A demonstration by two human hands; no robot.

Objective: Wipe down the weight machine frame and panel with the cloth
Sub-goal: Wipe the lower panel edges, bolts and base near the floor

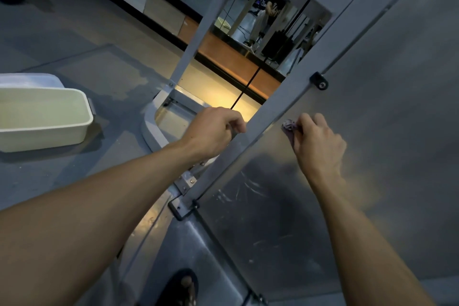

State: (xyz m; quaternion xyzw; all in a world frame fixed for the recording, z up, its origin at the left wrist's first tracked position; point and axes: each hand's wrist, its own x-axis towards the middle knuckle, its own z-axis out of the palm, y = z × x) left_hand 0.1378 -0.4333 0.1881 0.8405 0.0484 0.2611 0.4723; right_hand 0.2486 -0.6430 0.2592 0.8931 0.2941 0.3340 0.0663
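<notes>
The weight machine's grey frame post (278, 107) runs diagonally from lower left to upper right. Beside it, the large grey panel (387, 112) fills the right side and bears pale scuff marks low down. My right hand (319, 143) presses a small bunched purple cloth (289, 126) against the panel, just right of the post. Only a little of the cloth shows past my fingers. My left hand (216, 131) is curled around the left edge of the post at about the same height.
A cream plastic tub (82, 122) sits on the grey floor at the left, with a white lid-like piece behind it. A black bracket with a bolt (319, 81) joins post and panel. A mirror behind the frame reflects a person. A sandalled foot (183, 288) is at the bottom.
</notes>
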